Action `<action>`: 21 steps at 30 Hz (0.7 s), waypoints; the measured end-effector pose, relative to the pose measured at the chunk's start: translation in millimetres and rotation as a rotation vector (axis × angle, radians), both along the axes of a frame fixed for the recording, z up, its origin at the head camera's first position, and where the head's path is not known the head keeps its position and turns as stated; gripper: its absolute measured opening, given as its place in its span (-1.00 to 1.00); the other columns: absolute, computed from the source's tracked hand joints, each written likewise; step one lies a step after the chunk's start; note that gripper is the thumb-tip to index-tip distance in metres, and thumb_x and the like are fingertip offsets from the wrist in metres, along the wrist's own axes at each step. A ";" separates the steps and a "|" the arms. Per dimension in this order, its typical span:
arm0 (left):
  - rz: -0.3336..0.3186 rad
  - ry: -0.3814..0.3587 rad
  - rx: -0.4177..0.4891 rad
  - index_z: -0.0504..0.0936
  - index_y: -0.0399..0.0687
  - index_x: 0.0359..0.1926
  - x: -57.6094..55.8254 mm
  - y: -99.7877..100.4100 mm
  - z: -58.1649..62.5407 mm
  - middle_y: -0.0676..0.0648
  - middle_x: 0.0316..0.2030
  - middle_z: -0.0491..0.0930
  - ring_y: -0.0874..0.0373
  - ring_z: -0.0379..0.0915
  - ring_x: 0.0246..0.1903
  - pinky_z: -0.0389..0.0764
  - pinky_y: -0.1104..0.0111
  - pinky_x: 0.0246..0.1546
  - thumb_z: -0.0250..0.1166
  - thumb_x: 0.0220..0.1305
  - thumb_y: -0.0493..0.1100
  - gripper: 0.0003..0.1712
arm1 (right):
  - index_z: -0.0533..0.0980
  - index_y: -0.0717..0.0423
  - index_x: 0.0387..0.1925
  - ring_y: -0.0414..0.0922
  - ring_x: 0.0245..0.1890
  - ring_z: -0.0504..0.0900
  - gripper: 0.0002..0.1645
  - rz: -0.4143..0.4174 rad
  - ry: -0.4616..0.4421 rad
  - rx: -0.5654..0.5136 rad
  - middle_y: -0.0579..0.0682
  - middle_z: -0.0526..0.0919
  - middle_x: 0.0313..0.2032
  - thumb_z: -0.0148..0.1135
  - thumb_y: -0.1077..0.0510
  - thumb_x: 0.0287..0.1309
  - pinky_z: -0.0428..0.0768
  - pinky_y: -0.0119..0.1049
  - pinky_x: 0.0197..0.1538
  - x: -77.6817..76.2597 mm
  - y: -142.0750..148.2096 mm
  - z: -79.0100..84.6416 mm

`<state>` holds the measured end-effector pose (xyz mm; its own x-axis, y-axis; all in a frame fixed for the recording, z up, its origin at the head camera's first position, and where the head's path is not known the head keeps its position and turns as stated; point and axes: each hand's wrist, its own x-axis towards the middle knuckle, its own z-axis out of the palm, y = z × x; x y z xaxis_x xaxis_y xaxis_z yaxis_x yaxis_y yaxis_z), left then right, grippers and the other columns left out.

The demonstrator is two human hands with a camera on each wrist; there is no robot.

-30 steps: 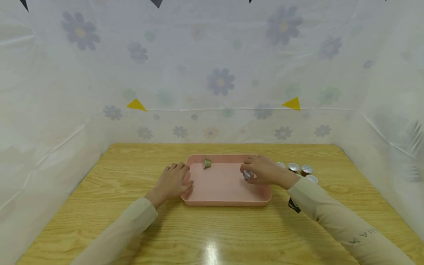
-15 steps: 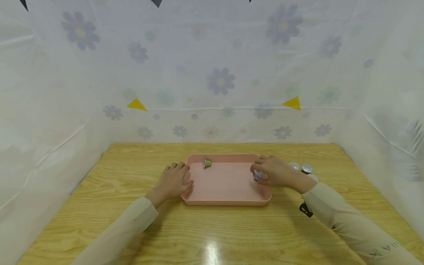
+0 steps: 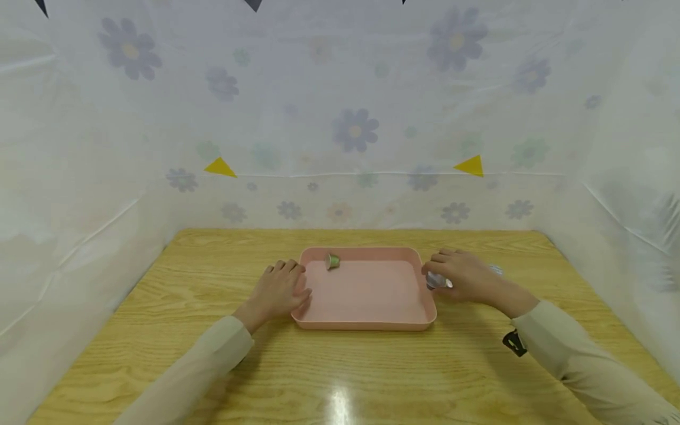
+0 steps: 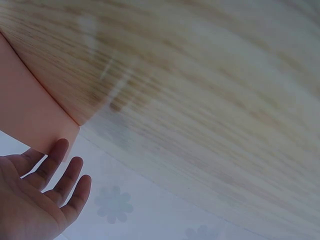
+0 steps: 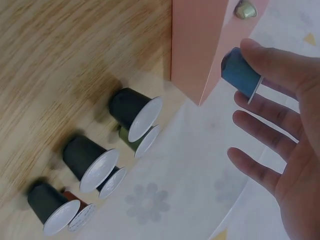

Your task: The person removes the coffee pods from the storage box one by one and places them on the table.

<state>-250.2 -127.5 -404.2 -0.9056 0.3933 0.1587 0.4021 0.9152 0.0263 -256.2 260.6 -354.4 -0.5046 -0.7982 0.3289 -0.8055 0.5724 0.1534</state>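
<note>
A blue coffee capsule [image 5: 241, 71] with a foil lid is pinched between the thumb and fingers of my right hand [image 3: 467, 277], at the right rim of the pink tray [image 3: 366, 295]. My left hand [image 3: 275, 289] rests at the tray's left edge with loosely bent fingers. In the left wrist view, its fingertips [image 4: 61, 145] are beside the tray's corner. A small green capsule [image 3: 332, 261] lies on its side in the tray's far left corner. Several more capsules stand to the right of the tray, including a dark one [image 5: 131, 111], mostly hidden behind my right hand in the head view.
The wooden table [image 3: 340, 366] reaches back to a white flowered curtain [image 3: 350, 200], which also hangs along both sides. Yellow triangles [image 3: 470, 166] are fixed to the curtain. A black object [image 3: 514, 343] sits at my right sleeve's cuff.
My right hand has moved right with the capsule, from above the tray's inside to its right rim, and now covers most of the capsules there. The left hand stays in place.
</note>
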 end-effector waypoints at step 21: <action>-0.001 0.029 -0.024 0.45 -0.08 0.09 -1.4 -0.3 -4.0 -0.07 0.03 0.45 -0.06 0.37 0.02 0.40 0.05 0.01 0.10 0.17 0.20 -0.41 | 0.53 -0.05 -0.38 -0.19 -0.38 0.52 -0.58 -0.061 0.009 0.035 -0.18 0.57 -0.37 0.52 0.09 -0.42 0.52 -0.26 -0.38 14.3 28.1 -15.9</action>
<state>-251.7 -127.7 -408.2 -0.9004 0.3983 0.1751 0.4033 0.9150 -0.0075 -241.9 288.7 -370.2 -0.5501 -0.7769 0.3063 -0.7674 0.6150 0.1814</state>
